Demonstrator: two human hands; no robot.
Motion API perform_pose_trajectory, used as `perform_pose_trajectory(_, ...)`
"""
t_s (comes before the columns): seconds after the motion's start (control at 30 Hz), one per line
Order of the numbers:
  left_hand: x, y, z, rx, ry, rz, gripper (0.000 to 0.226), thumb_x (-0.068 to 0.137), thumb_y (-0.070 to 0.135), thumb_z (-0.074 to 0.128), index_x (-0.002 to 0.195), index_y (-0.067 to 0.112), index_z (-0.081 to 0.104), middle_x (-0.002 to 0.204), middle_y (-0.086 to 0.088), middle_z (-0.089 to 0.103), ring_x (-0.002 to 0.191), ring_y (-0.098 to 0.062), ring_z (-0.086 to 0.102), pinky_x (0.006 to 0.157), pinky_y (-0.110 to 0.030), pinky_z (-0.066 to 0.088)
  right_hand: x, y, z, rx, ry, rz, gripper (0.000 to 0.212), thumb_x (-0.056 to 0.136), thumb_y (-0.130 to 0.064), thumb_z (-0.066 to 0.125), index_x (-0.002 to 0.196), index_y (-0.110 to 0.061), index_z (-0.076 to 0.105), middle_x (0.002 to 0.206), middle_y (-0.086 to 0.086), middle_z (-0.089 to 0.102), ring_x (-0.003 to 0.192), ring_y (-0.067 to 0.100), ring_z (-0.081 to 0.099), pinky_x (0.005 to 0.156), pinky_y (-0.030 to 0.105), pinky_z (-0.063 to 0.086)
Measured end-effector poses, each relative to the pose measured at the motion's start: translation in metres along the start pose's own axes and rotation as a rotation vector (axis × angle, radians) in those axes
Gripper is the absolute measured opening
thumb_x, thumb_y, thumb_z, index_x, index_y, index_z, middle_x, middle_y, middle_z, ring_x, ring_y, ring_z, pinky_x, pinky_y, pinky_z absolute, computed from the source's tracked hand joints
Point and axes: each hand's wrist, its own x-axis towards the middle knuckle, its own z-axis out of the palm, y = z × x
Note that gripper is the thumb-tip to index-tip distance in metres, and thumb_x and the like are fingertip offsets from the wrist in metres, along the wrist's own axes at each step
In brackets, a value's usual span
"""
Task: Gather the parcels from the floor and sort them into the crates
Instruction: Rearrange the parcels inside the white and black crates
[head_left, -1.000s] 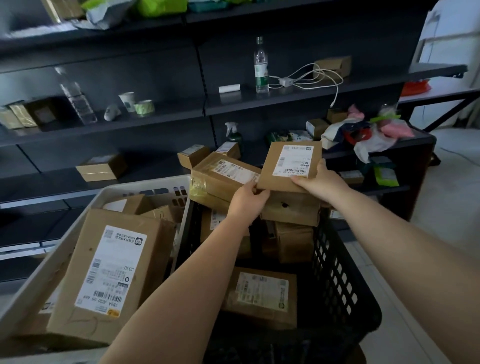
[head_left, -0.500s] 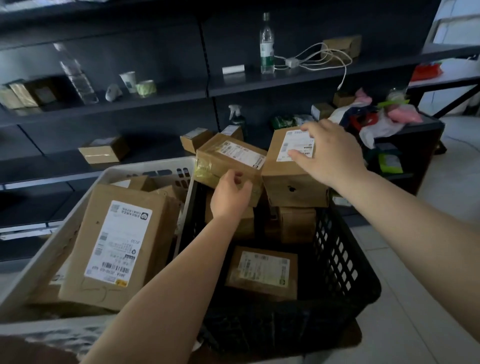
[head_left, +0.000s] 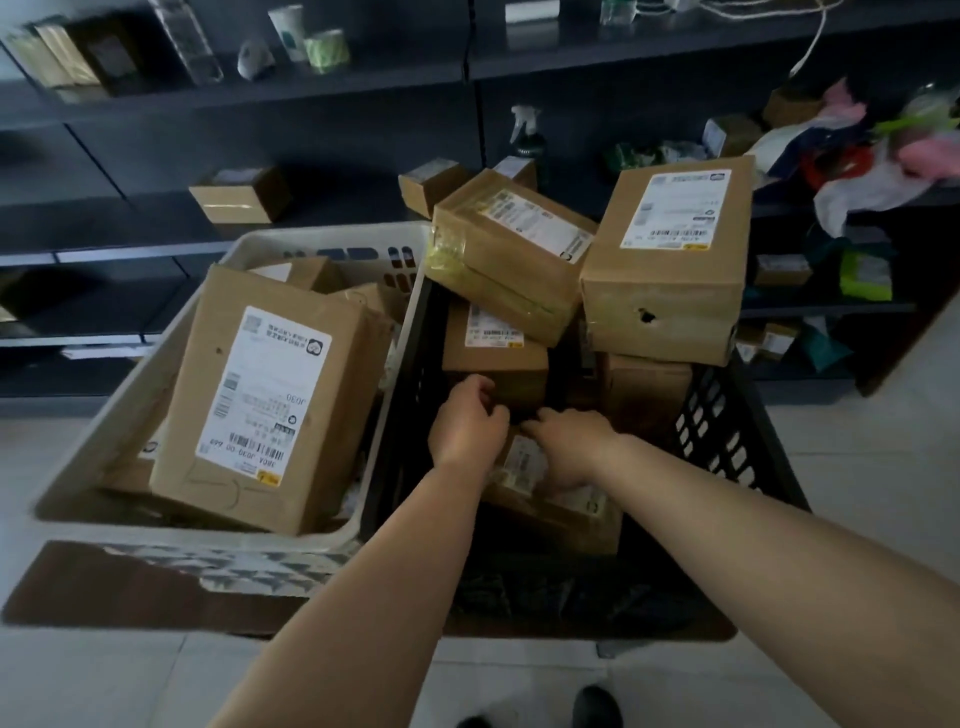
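Both hands sit low in the black crate (head_left: 727, 431). The left hand (head_left: 467, 426) and right hand (head_left: 569, 447) cover most of a flat parcel (head_left: 561, 514); whether either grips it cannot be told. Fingertips lost in shadow. Parcel label (head_left: 524, 460) blurred, unreadable. Crate floor near its front wall is dark, contents unclear. Lower parcels in the white crate (head_left: 322, 239) hidden under the big box (head_left: 270, 395). Top shelf (head_left: 311, 88) items cut by the upper edge. Shoes (head_left: 597, 706) cut off at the bottom.

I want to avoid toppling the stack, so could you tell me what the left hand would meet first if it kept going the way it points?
Most likely the brown cardboard parcel with a white label standing in the black plastic crate: the left hand points up at its near face, seemingly very close, though depth is unclear.
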Motion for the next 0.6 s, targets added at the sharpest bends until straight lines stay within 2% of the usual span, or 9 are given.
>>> perform_pose_trajectory(0.1, 0.007, -0.012, 0.004, 0.101, -0.143, -0.055, 0.037, 0.088, 0.028, 0.055, 0.124, 0.023, 0.049, 0.117, 0.002, 0.056, 0.093, -0.015, 0.055, 0.063, -0.026, 0.043, 0.012, -0.001, 0.022, -0.111, -0.254, 0.031, 0.109, 0.067, -0.059, 0.072, 0.149, -0.035, 0.004, 0.152, 0.006, 0.02, 0.131, 0.036, 0.031, 0.103, 0.056, 0.033)
perform_pose_trajectory(0.17, 0.012, -0.017, 0.005, 0.189, -0.239, -0.116, 0.041, 0.089, 0.027, 0.052, 0.129, 0.019, 0.045, 0.121, -0.004, 0.053, 0.103, -0.023, 0.055, 0.074, -0.032, 0.048, 0.015, 0.002, 0.029, -0.09, -0.336, 0.065, 0.114, 0.07, -0.054, 0.073, 0.148, -0.037, -0.009, 0.158, 0.008, -0.003, 0.138, 0.044, 0.014, 0.105, 0.067, 0.021)
perform_pose_trajectory(0.23, 0.014, -0.021, 0.007, 0.247, -0.339, -0.187, 0.043, 0.091, 0.023, 0.047, 0.133, 0.015, 0.042, 0.126, -0.01, 0.051, 0.11, -0.028, 0.052, 0.082, -0.034, 0.046, 0.016, 0.004, 0.032, -0.033, -0.35, 0.079, 0.118, 0.07, -0.052, 0.075, 0.146, -0.04, -0.015, 0.157, 0.009, -0.012, 0.139, 0.046, 0.007, 0.105, 0.069, 0.02)
perform_pose_trajectory(0.37, 0.011, -0.028, 0.013, 0.401, -0.583, -0.366, 0.045, 0.096, 0.021, 0.042, 0.139, 0.008, 0.035, 0.138, -0.016, 0.043, 0.123, -0.031, 0.045, 0.095, -0.035, 0.041, 0.016, 0.009, 0.038, -0.026, -0.292, 0.072, 0.128, 0.058, -0.063, 0.076, 0.144, -0.043, -0.017, 0.152, 0.012, 0.007, 0.132, 0.041, 0.021, 0.1, 0.06, 0.036)
perform_pose_trajectory(0.43, 0.006, -0.03, 0.017, 0.39, -0.696, -0.419, 0.041, 0.097, 0.021, 0.042, 0.135, 0.005, 0.042, 0.136, -0.017, 0.046, 0.122, -0.032, 0.047, 0.096, -0.036, 0.041, 0.019, 0.006, 0.048, 0.014, -0.245, 0.113, 0.13, 0.054, -0.07, 0.073, 0.144, -0.042, -0.017, 0.148, 0.012, 0.015, 0.128, 0.039, 0.027, 0.096, 0.056, 0.041)
perform_pose_trajectory(0.5, 0.003, -0.031, 0.021, 0.324, -0.734, -0.418, 0.04, 0.098, 0.02, 0.04, 0.135, 0.006, 0.041, 0.135, -0.016, 0.048, 0.122, -0.032, 0.048, 0.098, -0.036, 0.04, 0.022, -0.002, 0.058, 0.139, -0.215, 0.186, 0.123, 0.06, -0.073, 0.067, 0.146, -0.038, -0.013, 0.144, 0.013, 0.021, 0.124, 0.037, 0.034, 0.093, 0.049, 0.045)
perform_pose_trajectory(0.53, 0.004, -0.032, 0.022, 0.307, -0.721, -0.39, 0.043, 0.098, 0.02, 0.039, 0.139, 0.007, 0.036, 0.138, -0.015, 0.044, 0.124, -0.031, 0.046, 0.1, -0.036, 0.038, 0.025, -0.007, 0.06, 0.225, -0.206, 0.221, 0.117, 0.066, -0.071, 0.064, 0.148, -0.034, -0.011, 0.142, 0.014, 0.024, 0.122, 0.036, 0.037, 0.092, 0.045, 0.046)
perform_pose_trajectory(0.6, 0.005, -0.03, 0.022, 0.32, -0.696, -0.372, 0.056, 0.099, 0.021, 0.038, 0.147, 0.007, 0.013, 0.148, -0.016, 0.03, 0.131, -0.031, 0.036, 0.107, -0.035, 0.032, 0.03, -0.014, 0.061, 0.361, -0.194, 0.247, 0.108, 0.074, -0.066, 0.059, 0.149, -0.028, -0.008, 0.142, 0.016, 0.026, 0.12, 0.034, 0.042, 0.092, 0.039, 0.046)
